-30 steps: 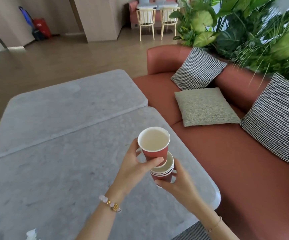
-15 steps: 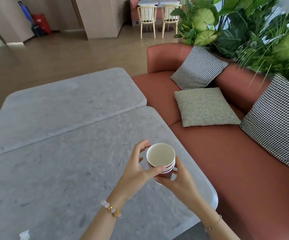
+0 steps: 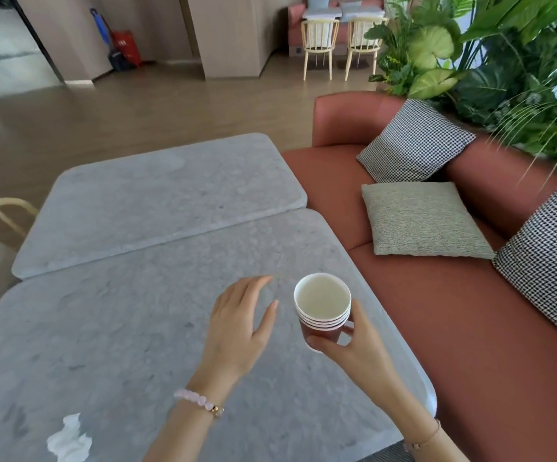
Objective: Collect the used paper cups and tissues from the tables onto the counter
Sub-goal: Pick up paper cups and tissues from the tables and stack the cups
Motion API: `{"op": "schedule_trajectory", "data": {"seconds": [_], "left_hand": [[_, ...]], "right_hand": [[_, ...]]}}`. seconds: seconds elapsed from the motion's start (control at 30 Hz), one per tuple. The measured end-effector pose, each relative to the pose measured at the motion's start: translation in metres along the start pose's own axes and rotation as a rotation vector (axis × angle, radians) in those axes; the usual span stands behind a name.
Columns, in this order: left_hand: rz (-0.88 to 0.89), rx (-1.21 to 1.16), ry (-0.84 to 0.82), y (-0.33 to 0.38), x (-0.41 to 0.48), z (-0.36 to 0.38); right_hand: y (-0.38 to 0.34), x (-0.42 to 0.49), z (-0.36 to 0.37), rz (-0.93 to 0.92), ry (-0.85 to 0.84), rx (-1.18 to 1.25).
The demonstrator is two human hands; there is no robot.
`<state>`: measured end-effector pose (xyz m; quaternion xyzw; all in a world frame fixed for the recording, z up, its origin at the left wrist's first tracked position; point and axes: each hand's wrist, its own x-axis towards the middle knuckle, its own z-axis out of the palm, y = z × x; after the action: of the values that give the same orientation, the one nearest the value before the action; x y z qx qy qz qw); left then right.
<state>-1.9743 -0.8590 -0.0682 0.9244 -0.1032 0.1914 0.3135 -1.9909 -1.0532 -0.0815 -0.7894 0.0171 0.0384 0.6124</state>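
Observation:
A stack of several red paper cups [image 3: 322,310] with white insides is held above the near grey table [image 3: 130,331]. My right hand [image 3: 354,348] grips the stack from below, thumb and fingers round the bottom cup. My left hand [image 3: 240,321] hovers just left of the stack with its fingers spread and relaxed, holding nothing. A crumpled white tissue [image 3: 68,440] lies on the table at the lower left, near the front edge.
A second grey table [image 3: 157,201] butts against the near one on its far side. A terracotta sofa [image 3: 470,311] with three cushions runs along the right, with plants behind it. A wooden chair [image 3: 0,211] stands at the left.
My left hand pushed the top cup down into the stack, then let go and moved off to the left. The tissue has come into view at the lower left.

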Motion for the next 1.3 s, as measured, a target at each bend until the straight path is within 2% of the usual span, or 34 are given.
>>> {"op": "schedule_trajectory", "data": {"seconds": [0.07, 0.23, 0.67, 0.93, 1.2, 1.3], "left_hand": [[0.040, 0.125, 0.050, -0.004, -0.003, -0.004], [0.062, 0.256, 0.124, -0.008, -0.017, -0.017], [-0.161, 0.514, 0.172, -0.034, -0.102, -0.067], [-0.281, 0.580, 0.223, -0.070, -0.162, -0.114], [-0.455, 0.545, 0.155, -0.135, -0.231, -0.165], [-0.471, 0.524, 0.131, -0.159, -0.247, -0.179]], "right_hand": [[-0.003, 0.000, 0.001, -0.012, -0.015, 0.001], [-0.009, -0.001, 0.006, -0.042, -0.072, -0.002], [-0.025, -0.011, 0.068, -0.074, -0.356, -0.015], [-0.039, -0.032, 0.135, -0.090, -0.505, -0.064], [-0.052, -0.053, 0.211, -0.063, -0.544, -0.107], [-0.054, -0.059, 0.233, -0.060, -0.531, -0.132]]}}
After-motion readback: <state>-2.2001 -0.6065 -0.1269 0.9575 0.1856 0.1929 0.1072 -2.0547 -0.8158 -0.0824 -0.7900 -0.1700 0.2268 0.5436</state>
